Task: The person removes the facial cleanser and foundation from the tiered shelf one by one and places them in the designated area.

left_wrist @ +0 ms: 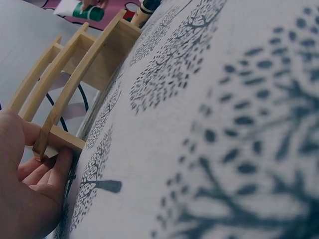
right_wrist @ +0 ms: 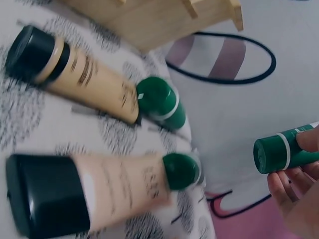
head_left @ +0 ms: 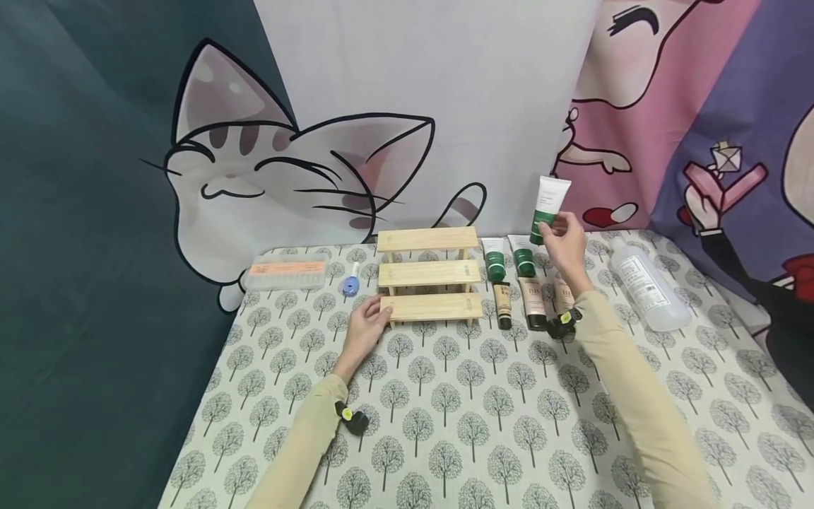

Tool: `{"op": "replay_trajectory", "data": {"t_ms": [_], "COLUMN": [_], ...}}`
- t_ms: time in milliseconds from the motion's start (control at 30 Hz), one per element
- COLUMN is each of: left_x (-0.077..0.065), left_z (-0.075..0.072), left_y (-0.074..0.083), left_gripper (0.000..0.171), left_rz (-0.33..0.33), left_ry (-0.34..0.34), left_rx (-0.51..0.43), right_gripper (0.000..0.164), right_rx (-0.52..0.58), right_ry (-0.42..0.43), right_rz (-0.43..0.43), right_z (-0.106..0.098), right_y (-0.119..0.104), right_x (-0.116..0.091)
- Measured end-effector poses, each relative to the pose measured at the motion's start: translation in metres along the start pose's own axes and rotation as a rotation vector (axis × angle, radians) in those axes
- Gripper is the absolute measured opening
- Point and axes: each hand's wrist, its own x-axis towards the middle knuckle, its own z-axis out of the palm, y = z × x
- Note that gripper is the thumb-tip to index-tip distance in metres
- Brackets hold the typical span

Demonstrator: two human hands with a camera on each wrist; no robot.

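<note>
My left hand [head_left: 367, 326] grips the left end of the lowest step of a three-tier wooden stand [head_left: 431, 307]; in the left wrist view, thumb and fingers pinch its edge [left_wrist: 60, 137]. Raised at the right, my right hand [head_left: 566, 244] holds a white and green squeeze tube [head_left: 548, 205], green cap down, above the table. Beneath it two similar green-capped tubes [head_left: 494, 259] lie beside the stand. Nearer me are a small gold tube with a black cap [head_left: 503, 304] and two beige tubes [head_left: 533, 300], one partly hidden by my right wrist.
A clear bottle [head_left: 650, 286] with a white label lies at the far right. Left of the stand are a small blue item [head_left: 351, 283] with a white tip and a flat translucent case [head_left: 286, 273] with an orange strip. A printed cloth hangs behind the table.
</note>
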Motion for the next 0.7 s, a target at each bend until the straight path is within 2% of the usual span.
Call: {"op": "replay_trajectory", "data": {"t_ms": [100, 267, 333, 500, 700], "left_x": [0.001, -0.015, -0.016, 0.001, 0.003], "left_z": [0.000, -0.002, -0.003, -0.001, -0.001], "left_y": [0.000, 0.028, 0.032, 0.005, -0.001], "left_gripper": [0.052, 0.052, 0.053, 0.054, 0.050], "left_rz": [-0.013, -0.021, -0.021, -0.013, 0.007], "left_ry": [0.001, -0.028, -0.039, -0.033, -0.017], "left_rx": [0.000, 0.014, 0.018, 0.001, -0.008], "right_gripper": [0.044, 0.049, 0.052, 0.051, 0.054], "right_rx": [-0.032, -0.075, -0.084, -0.112, -0.154], "right_ry": [-0.020, -0.069, -0.087, -0.119, -0.178], "right_rz": [0.028, 0.081, 0.093, 0.099, 0.153], "right_z": [-0.006, -0.014, -0.016, -0.018, -0.019], "right_y": [0.011, 0.027, 0.031, 0.043, 0.054], "right_x": [0.001, 0.001, 0.001, 0.002, 0.003]}}
